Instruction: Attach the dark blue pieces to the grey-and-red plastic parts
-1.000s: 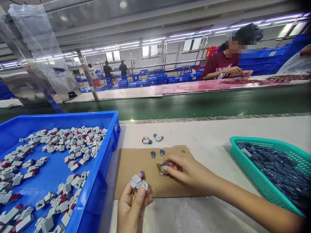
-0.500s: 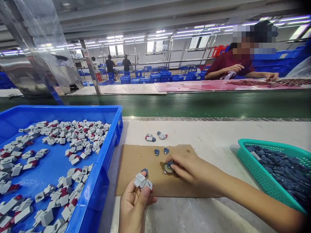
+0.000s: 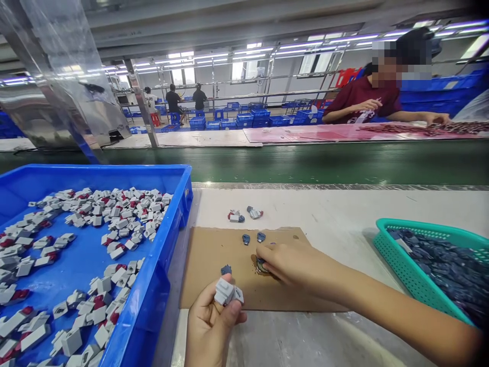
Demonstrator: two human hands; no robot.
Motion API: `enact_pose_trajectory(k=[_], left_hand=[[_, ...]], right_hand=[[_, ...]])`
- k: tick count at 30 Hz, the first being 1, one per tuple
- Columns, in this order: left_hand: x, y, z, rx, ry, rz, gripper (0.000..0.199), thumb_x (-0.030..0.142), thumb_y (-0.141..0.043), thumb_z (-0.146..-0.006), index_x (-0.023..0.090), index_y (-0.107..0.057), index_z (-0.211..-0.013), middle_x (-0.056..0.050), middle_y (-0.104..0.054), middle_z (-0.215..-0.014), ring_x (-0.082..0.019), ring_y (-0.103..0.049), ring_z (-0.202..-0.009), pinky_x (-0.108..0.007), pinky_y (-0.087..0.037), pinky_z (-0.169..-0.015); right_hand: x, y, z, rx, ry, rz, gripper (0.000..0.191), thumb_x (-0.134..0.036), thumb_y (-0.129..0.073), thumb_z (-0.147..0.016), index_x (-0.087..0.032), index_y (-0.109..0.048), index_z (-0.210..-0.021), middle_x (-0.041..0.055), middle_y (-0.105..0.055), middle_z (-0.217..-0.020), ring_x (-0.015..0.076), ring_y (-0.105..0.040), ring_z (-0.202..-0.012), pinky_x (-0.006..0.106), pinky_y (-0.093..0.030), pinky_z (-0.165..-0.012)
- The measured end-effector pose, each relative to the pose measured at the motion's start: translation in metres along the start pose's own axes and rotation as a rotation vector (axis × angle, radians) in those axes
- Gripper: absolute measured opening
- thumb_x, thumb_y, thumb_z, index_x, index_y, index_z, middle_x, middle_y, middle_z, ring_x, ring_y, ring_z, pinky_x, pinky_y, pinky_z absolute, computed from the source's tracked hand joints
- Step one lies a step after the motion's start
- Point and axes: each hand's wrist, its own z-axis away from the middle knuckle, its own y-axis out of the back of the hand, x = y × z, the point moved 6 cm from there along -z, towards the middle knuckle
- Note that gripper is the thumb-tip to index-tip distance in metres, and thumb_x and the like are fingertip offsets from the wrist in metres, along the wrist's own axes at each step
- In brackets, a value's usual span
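Light grey plastic parts (image 3: 224, 292) are pinched between the thumb and fingers of my left hand (image 3: 216, 318), low in the middle of the view. Just beyond its fingertips a dark blue piece (image 3: 226, 270) lies on the brown cardboard (image 3: 206, 250). My right hand (image 3: 284, 261) is closed over a small round dish (image 3: 261, 266) on the cardboard; its fingertips are hidden, so what they hold cannot be made out. Two more dark blue pieces (image 3: 261, 237) lie behind that hand. Beyond the cardboard are two grey, red and blue assemblies (image 3: 254, 213).
A blue bin (image 3: 179, 204) of grey and red parts stands at the left. The green basket (image 3: 385, 244) at the right holds dark blue pieces. Past the green belt (image 3: 305, 165), a person (image 3: 367, 99) in a dark red shirt works at a pink surface.
My right hand has turned and shifted slightly left over the dish, covering the blue piece that showed in its fingers. My left hand has tilted the grey parts a little.
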Motion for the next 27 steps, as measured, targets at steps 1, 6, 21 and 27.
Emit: enact_pose_trajectory(k=[1, 6, 21, 27], left_hand=[[0.000, 0.000, 0.000, -0.001, -0.001, -0.001, 0.043, 0.028, -0.084, -0.037, 0.019, -0.071, -0.077, -0.003, -0.065, -0.061, -0.010, -0.057, -0.054, -0.015, -0.049, -0.046], [0.002, 0.004, 0.001, -0.016, -0.002, -0.045, 0.043, 0.028, -0.081, -0.047, 0.018, -0.069, -0.087, -0.005, -0.067, -0.073, -0.011, -0.059, -0.062, -0.016, -0.049, -0.052], [-0.016, -0.033, 0.008, -0.026, -0.007, -0.070, 0.048, 0.030, -0.078, -0.051, 0.012, -0.065, -0.093, -0.006, -0.067, -0.077, -0.012, -0.061, -0.065, -0.017, -0.047, -0.054], [-0.023, -0.037, 0.013, -0.039, -0.007, -0.089, 0.044, 0.026, -0.080, -0.046, 0.014, -0.067, -0.086, -0.004, -0.067, -0.070, -0.011, -0.059, -0.061, -0.017, -0.045, -0.053]], right_hand=[[-0.001, 0.002, -0.001, -0.008, 0.009, 0.052, 0.008, -0.016, -0.042, -0.083, -0.015, -0.049, -0.081, 0.0048, -0.059, -0.071, 0.0161, -0.053, -0.056, 0.024, -0.015, -0.044], [-0.005, 0.011, -0.004, 0.021, 0.050, 0.150, 0.009, -0.017, -0.044, -0.080, -0.014, -0.053, -0.080, 0.0064, -0.058, -0.066, 0.0183, -0.054, -0.059, 0.026, -0.015, -0.046], [0.027, 0.024, 0.035, 0.327, 0.007, -0.903, 0.025, -0.036, -0.050, -0.080, -0.016, -0.060, -0.088, 0.0042, -0.060, -0.087, 0.0150, -0.055, -0.079, 0.024, -0.041, -0.065], [0.018, 0.024, 0.057, 0.350, -0.103, -1.165, 0.026, -0.037, -0.056, -0.075, -0.015, -0.061, -0.088, 0.0040, -0.062, -0.084, 0.0157, -0.057, -0.078, 0.026, -0.045, -0.068]])
